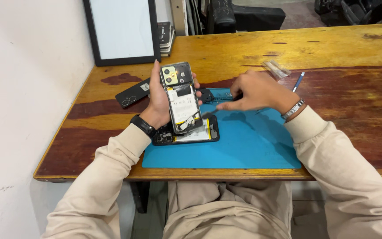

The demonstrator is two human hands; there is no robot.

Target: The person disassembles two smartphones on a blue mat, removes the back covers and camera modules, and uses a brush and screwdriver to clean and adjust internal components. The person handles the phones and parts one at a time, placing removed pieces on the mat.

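Observation:
My left hand [159, 102] holds an opened phone [181, 97] upright, its back cover off, with the battery and a yellow-green camera block showing. Under it, on the blue work mat [244, 146], lies a second opened phone [191, 135]. My right hand [255, 90] reaches over the far edge of the mat, fingers closed on a thin dark tool [219, 101] that points left toward the held phone. A small dark part [205, 94] lies on the mat near that tool.
A black phone back cover [133, 94] lies on the wooden table [332, 53] left of my hand. A blue pen [298, 81] and a small clear packet [276, 68] lie beyond my right wrist. A framed white board [121, 28] leans against the wall.

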